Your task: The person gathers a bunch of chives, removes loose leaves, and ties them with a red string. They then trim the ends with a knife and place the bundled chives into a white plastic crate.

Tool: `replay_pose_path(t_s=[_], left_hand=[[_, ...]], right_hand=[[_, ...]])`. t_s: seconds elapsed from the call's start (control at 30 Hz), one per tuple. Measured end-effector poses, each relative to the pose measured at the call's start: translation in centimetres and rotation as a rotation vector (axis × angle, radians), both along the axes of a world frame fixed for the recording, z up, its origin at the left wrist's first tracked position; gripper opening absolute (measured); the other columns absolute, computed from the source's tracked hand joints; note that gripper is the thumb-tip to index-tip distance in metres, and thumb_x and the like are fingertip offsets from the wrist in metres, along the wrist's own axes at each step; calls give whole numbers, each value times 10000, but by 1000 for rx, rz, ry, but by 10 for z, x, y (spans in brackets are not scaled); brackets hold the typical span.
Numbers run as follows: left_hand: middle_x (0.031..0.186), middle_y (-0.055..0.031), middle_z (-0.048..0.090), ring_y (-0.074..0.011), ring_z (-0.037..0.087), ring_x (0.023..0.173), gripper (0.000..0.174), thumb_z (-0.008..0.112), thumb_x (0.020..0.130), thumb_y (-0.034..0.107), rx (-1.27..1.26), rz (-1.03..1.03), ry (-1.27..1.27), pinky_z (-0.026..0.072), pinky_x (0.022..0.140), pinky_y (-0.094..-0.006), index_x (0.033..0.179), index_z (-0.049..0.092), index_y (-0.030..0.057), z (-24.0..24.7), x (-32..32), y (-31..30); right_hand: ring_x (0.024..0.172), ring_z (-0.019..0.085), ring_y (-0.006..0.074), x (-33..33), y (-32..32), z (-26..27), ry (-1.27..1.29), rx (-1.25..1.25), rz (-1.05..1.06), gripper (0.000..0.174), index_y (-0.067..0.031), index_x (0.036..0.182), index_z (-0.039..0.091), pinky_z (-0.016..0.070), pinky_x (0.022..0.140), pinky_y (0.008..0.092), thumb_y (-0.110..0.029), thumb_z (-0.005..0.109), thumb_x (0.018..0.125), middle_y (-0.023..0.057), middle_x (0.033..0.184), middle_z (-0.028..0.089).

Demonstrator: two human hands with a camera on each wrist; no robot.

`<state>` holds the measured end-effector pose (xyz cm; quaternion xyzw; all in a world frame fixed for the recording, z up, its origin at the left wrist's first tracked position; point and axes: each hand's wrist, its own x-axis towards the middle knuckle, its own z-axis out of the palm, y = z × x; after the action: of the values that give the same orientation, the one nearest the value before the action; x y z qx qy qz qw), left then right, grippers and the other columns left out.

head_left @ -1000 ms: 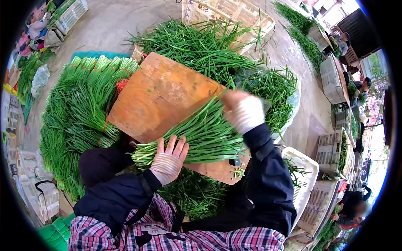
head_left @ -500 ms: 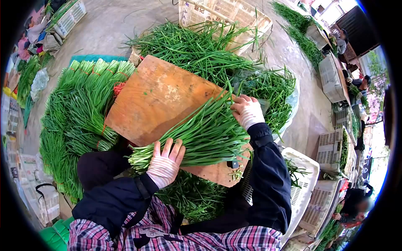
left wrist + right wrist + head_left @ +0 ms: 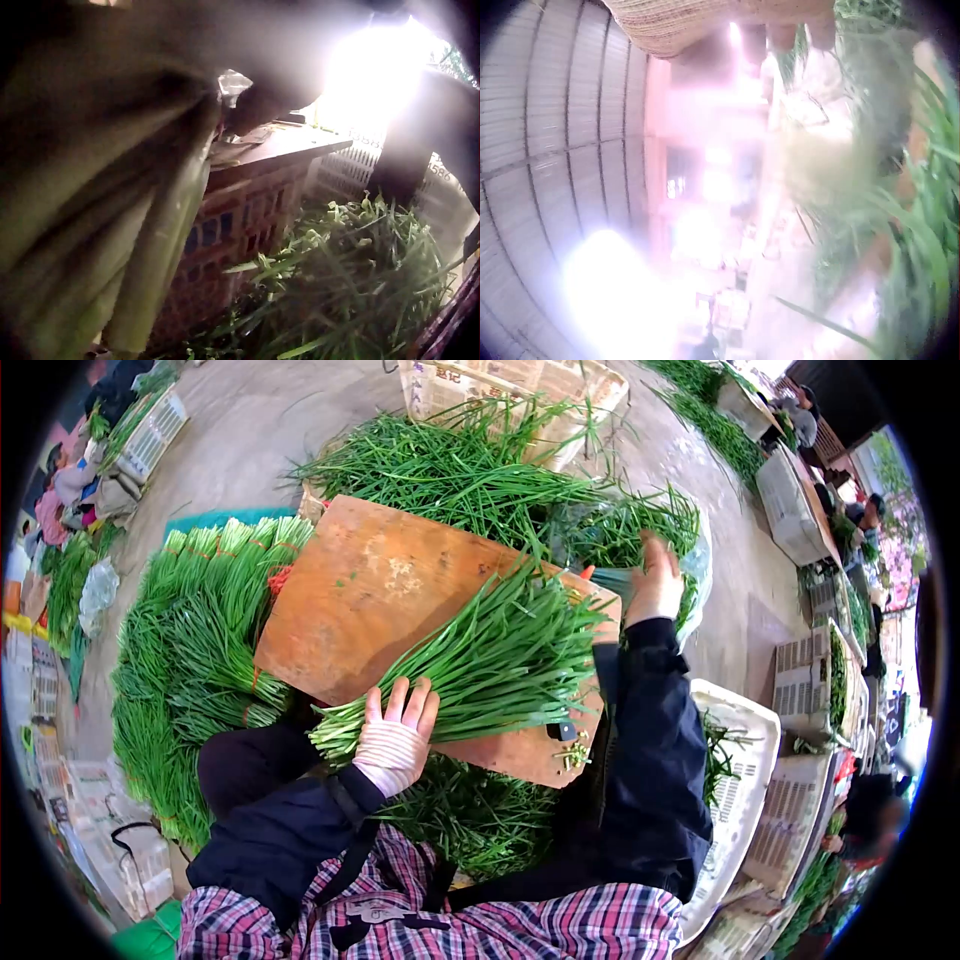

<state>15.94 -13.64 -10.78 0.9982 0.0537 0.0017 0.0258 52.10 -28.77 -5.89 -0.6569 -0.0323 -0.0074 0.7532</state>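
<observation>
A thick bunch of green chives [image 3: 495, 655] lies across the wooden board [image 3: 370, 585], pale cut ends toward the lower left. My left hand [image 3: 396, 738], in a pale glove with bare fingertips, rests on the bunch near those ends, its fingers extended. Beyond the board's right edge, my right hand [image 3: 655, 588] is raised beside the plastic-wrapped chives [image 3: 625, 530], apart from the bunch. Its glove [image 3: 682, 22] and fingertips show at the top of the right wrist view, with nothing visible in them. Large pale stalks [image 3: 165, 247] fill the left of the left wrist view.
Tied chive bundles [image 3: 200, 630] are stacked left of the board. A loose heap of chives [image 3: 450, 475] lies behind it, before a cream crate [image 3: 510, 385]. A small dark object [image 3: 562, 731] and cut bits [image 3: 573, 756] sit at the board's near right corner. A white crate [image 3: 745, 760] stands at right.
My right hand has moved from the leaf tips outward to the right, away from the bunch. My left hand stays on the stalks. The head view has shifted slightly.
</observation>
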Motion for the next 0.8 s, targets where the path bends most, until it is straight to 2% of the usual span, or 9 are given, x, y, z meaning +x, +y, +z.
replay_pose_path(t_s=[0.13,0.2,0.27,0.33,0.37,0.43,0.5,0.67,0.8], left_hand=[[1486,-206,296,-410,313,1333,849,720,702,294,-75,-1,102,242,1039,-604,1395,339,-15,17,3,4],[1512,-215,254,-432,252,1375,866,686,762,383,-180,-29,233,193,1090,-596,1447,293,26,34,1,10],[1517,-215,249,-444,226,1392,876,671,785,425,-322,-69,339,175,1112,-593,1469,270,52,55,2,22],[1520,-198,275,-431,234,1407,839,658,813,437,-445,-93,361,242,1118,-561,1482,283,99,81,7,45],[1496,-201,322,-398,281,1394,798,656,823,420,-614,-122,219,276,1116,-501,1472,316,104,72,9,65],[1434,-203,422,-337,374,1359,730,657,844,390,-713,-38,124,334,1097,-396,1451,370,104,63,20,98],[1370,-202,502,-287,448,1311,701,669,858,378,-689,170,249,375,1060,-350,1439,397,97,63,39,114],[1303,-178,568,-199,559,1141,714,691,861,390,-1021,370,445,451,928,-326,1416,413,39,-34,60,141],[1278,-167,591,-278,569,1142,734,694,850,428,-984,358,466,451,953,-356,1378,444,-15,-11,64,133]], right_hand=[[1251,484,234,23,-56,9,-603,-543,-275,593,-35,1416,416,363,1048,327,-153,619,871,136,1390,495],[1114,550,168,-7,-79,0,-294,-73,7,431,-27,1320,522,413,975,304,-135,576,907,111,1253,589],[890,594,129,-88,-90,35,-40,-172,82,273,-7,955,696,449,814,257,-230,539,941,42,932,683],[760,587,133,-157,-105,19,148,-195,290,270,-17,933,686,459,727,258,-223,512,928,43,800,651],[757,595,138,-181,-112,12,-249,-704,498,247,-1,923,679,473,729,271,-200,533,903,61,814,645],[822,638,173,-246,-107,-11,467,-83,582,223,9,1032,651,520,750,303,-127,580,870,97,935,680],[923,646,183,-287,-91,-24,852,-64,590,353,5,1197,582,533,767,299,-135,632,877,115,1036,675],[1019,621,203,-322,-41,-40,981,118,548,585,3,1390,424,545,828,361,-242,647,908,142,1224,601],[952,636,202,-313,-33,-42,880,-97,757,413,6,1257,541,530,804,323,-205,637,915,115,1106,649]])
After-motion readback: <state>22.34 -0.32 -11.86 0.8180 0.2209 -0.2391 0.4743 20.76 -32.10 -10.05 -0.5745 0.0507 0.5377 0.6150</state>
